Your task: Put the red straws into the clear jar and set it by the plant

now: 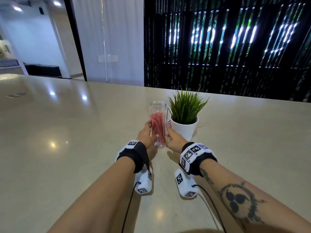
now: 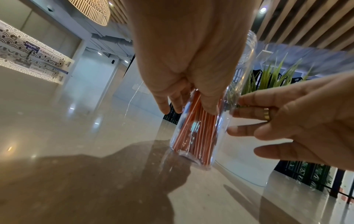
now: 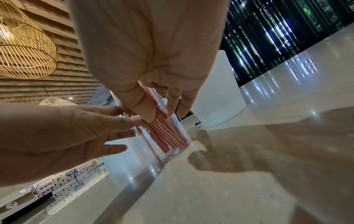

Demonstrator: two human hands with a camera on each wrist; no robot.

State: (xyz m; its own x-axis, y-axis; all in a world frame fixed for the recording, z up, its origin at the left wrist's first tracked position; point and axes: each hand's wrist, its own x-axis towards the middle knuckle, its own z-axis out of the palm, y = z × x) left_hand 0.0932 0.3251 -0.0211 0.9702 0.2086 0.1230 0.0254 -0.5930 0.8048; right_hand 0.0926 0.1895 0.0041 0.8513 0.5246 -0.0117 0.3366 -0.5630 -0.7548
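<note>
A clear jar (image 1: 159,106) with no lid stands just left of the plant (image 1: 186,106) in its white pot (image 1: 184,130). A bundle of red straws (image 1: 157,126) leans inside the jar. My left hand (image 1: 146,133) grips the jar's left side and my right hand (image 1: 173,137) grips its right side. In the left wrist view my left hand (image 2: 187,97) has thumb and fingers round the jar (image 2: 193,145), and my right hand (image 2: 287,121) touches it with its fingertips. The jar's base (image 3: 164,151) is at the table surface, slightly tilted.
The beige table (image 1: 67,140) stretches wide to the left and front. A small purple and white object (image 1: 169,123) lies between jar and pot. A dark slatted wall (image 1: 227,47) stands behind the table's far edge.
</note>
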